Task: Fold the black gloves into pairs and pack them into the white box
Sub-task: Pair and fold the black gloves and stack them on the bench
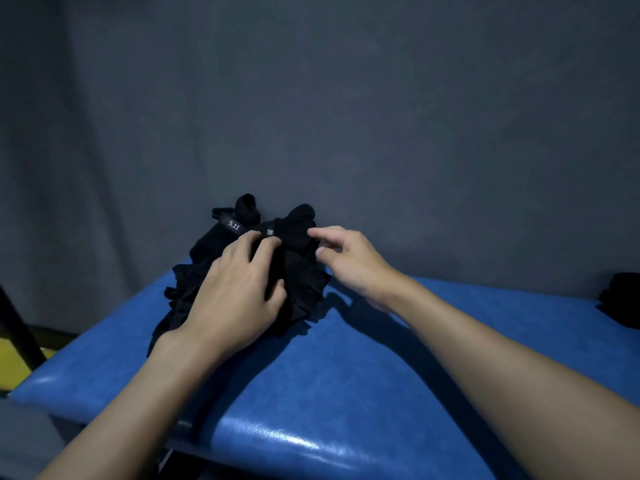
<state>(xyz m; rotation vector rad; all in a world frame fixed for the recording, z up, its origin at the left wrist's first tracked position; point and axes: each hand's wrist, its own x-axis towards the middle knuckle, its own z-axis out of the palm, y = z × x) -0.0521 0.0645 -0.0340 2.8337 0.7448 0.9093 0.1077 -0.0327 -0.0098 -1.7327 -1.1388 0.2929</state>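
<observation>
A heap of black gloves (298, 271) lies at the far left end of a blue padded bench (346, 375), against a grey backdrop. One wrist strap reads "5.11". My left hand (235, 292) lies on top of the heap, fingers spread and pressing down, fingertips near a small label. My right hand (346, 258) reaches in from the right with straight fingers, its index fingertip touching the top glove's edge and the thumb below it. No white box is in view.
Another dark bundle (621, 299) sits at the bench's far right edge. A grey cloth backdrop (346, 116) hangs right behind the bench. A black frame leg (17, 327) and a yellow floor patch (10, 365) show at the left.
</observation>
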